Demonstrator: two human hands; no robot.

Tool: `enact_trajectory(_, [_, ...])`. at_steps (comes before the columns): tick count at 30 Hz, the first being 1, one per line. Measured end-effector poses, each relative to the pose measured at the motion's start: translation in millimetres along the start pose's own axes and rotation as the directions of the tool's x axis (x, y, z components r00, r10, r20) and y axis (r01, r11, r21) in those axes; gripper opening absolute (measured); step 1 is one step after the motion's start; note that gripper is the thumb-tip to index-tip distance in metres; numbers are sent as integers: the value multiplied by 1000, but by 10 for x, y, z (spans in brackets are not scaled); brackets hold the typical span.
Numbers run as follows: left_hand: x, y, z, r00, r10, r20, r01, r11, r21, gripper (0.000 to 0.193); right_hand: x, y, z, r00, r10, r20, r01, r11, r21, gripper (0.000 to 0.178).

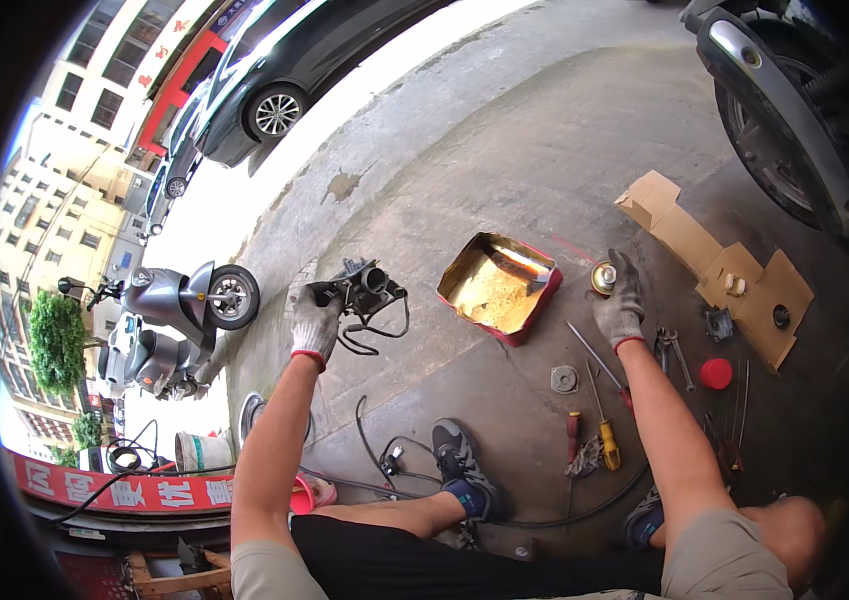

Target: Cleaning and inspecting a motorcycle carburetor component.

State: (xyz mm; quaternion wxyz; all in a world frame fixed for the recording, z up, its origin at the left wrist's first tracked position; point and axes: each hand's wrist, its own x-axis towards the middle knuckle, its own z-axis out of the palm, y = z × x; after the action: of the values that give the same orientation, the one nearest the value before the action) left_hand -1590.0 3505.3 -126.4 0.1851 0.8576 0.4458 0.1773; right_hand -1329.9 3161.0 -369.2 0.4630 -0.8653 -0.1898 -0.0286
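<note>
My left hand (313, 325), in a white and grey work glove, is closed round a carburetor (373, 282) with a black hose looping below it. It is raised left of a red-sided tin tray (511, 337) that holds yellowish residue. On the tray's other side, my gloved right hand (625, 302) is wrapped round a spray can (604, 279), seen from its top. A thin red line, perhaps its straw, runs from the nozzle toward the tray. The can's body is mostly hidden.
Right of my right arm lie an opened cardboard box (755, 298), a red cap (716, 374) and wrenches (683, 362). A yellow-handled screwdriver (610, 447) and a round metal part (565, 379) lie between my arms. A motorcycle wheel (770, 140) stands far right; scooters (170, 305) stand left.
</note>
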Motion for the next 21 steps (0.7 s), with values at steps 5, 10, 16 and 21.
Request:
enact_trajectory(5, [203,-173,418,998,-13,68,18,996,-85,27,155,6,139,999,-33,-2,33,987,157,87])
enact_trajectory(10, [211,-5,748,981,-54,184,71,994,-87,30,247,-121,-148,996,55,74,-68,981,181,84])
enact_trajectory(16, [336,-44,842,988,0,156,15,995,-95,31,488,-1064,-812,997,-75,-33,79,789,610,83])
enact_trajectory(21, [367,-13,937,980,-24,197,54,987,-149,30,452,-1178,-1050,988,152,-16,-67,527,847,87])
